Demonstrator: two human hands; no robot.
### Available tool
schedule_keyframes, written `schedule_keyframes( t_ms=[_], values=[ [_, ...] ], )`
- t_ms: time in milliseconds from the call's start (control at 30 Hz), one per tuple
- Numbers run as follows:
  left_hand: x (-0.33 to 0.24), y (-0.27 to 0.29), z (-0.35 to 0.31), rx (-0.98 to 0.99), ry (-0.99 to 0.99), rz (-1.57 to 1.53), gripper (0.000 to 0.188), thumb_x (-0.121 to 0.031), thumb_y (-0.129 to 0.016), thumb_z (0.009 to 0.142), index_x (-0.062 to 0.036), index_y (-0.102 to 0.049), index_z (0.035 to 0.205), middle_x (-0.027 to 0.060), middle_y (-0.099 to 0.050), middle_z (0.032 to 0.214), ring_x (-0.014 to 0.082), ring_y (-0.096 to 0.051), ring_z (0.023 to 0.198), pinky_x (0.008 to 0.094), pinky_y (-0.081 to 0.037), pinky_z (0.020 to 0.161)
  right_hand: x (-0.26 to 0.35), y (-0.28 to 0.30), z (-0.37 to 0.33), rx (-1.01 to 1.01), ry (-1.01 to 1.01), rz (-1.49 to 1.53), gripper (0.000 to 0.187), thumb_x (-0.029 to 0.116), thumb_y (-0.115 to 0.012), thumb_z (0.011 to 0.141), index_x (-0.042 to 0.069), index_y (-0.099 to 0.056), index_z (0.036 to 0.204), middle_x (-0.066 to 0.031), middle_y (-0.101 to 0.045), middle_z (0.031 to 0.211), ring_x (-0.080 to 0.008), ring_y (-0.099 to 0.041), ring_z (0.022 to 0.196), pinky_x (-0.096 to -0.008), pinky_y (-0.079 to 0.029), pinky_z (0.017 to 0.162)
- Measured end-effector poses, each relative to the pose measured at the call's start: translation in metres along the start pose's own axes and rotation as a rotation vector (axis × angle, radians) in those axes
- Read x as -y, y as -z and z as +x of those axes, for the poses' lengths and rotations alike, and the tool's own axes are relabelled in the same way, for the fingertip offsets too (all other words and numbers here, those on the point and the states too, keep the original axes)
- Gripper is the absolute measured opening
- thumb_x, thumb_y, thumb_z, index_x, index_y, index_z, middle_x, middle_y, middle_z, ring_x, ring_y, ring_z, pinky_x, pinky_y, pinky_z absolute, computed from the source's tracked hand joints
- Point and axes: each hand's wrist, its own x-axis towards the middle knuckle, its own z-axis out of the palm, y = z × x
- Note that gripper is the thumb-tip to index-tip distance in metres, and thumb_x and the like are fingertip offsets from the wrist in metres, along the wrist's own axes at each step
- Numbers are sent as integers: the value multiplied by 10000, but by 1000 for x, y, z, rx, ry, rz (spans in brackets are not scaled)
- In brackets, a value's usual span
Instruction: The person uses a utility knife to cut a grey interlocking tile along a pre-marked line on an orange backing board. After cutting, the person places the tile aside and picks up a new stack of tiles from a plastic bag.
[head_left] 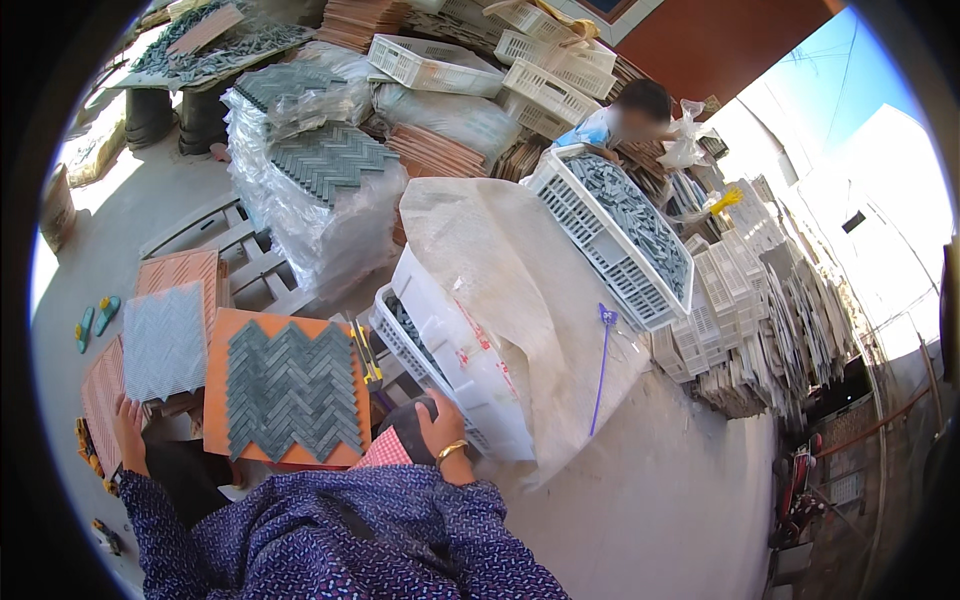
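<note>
In front of me a herringbone mosaic tile sheet [295, 390] of grey-green strips lies on an orange board [222, 365]. A pale mesh sheet [166, 340] with a herringbone pattern lies on a ridged orange tray left of it. My left hand [129, 435] is at the near left corner of the pale mesh sheet, its fingers stretched out; whether they touch it I cannot tell. My right hand [441, 425] rests by my dark-clad knee, beside a white crate, fingers extended with nothing seen in them. A yellow-and-black cutter-like tool [366, 355] lies along the board's right edge.
A white crate [410, 340] holding tile strips stands on the right, behind a white plastic panel. Farther off, a crate of tile strips [625, 215] stands near another person [600, 130]. Plastic-wrapped mosaic stacks [315, 200] stand ahead. A purple stick [600, 385] lies on a pale cloth.
</note>
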Motion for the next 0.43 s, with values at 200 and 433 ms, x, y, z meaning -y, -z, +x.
schedule_keyframes(
  t_ms=[200, 433],
  values=[
    [-1, 14, 7, 28, -18, 19, 382, -183, -460, 874, -46, -380, 1222, 103, -448, 1170, 214, -451, 1086, 298, -365, 919, 23, 26, 0, -102, 35, 142, 322, 176, -603, 760, 21, -555, 1038, -154, -591, 993, -282, -567, 921, -332, -437, 803],
    [-3, 10, 3, 47, -9, 36, 409, -187, -474, 867, -48, -369, 1238, 101, -434, 1190, 221, -443, 1098, 305, -355, 930, 30, 71, 15, -150, 1, 359, 300, 90, -563, 792, -28, -527, 1065, -154, -590, 1002, -202, -581, 902, -305, -464, 783]
  ],
)
